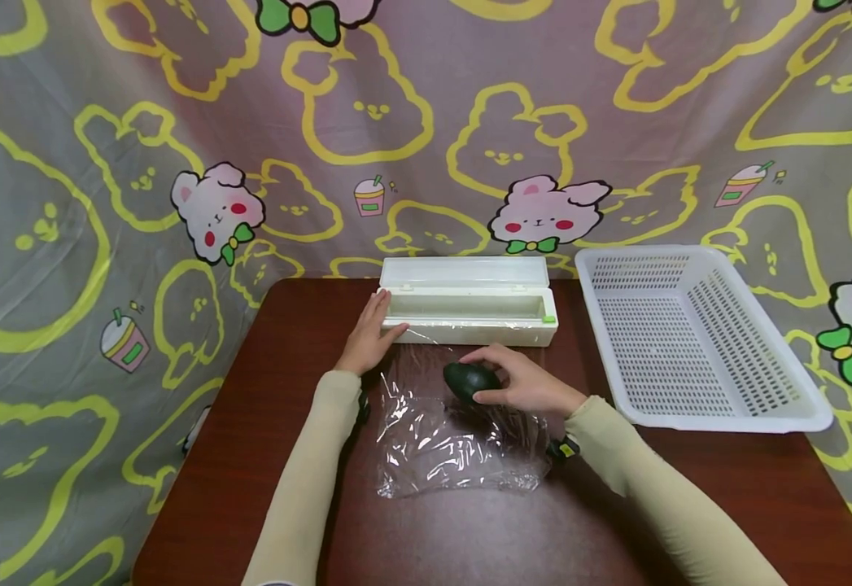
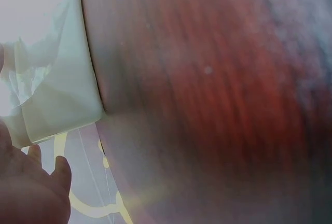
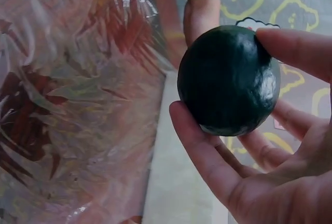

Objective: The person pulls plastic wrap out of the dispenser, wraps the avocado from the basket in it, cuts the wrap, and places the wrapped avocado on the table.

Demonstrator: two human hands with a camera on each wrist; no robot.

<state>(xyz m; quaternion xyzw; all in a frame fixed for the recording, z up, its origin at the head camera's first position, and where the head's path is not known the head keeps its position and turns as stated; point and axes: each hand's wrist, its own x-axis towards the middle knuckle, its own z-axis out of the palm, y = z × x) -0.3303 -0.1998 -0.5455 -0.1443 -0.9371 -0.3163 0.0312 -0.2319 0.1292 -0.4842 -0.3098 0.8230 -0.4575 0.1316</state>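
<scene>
A patterned cloth (image 1: 440, 73) is filling the back of the view, and the brown surface (image 1: 257, 391) is spreading below it. Over on the right of the frame, the white basket (image 1: 733, 423) is sitting beside everything else. The film (image 1: 440, 456) is lying crinkled in the lower middle, just below the white box (image 1: 513, 335), whose lid (image 1: 462, 271) is standing raised near the centre. I'd say the step in hand is placing the fruit on the film; the next move seems to be calling for a gentle lowering and release, without bunching the film. The left hand (image 1: 370, 338) is resting at the box's left end, fingers fairly straight, thumb by the front edge, apparently steadying it. The right hand (image 1: 521, 382) is gripping the fruit (image 1: 465, 381) between thumb and fingertips, its arm (image 1: 638, 464) slanting in from the lower right. The dark green fruit is sitting just right of centre; whether it's touching the film, I can't tell.
</scene>
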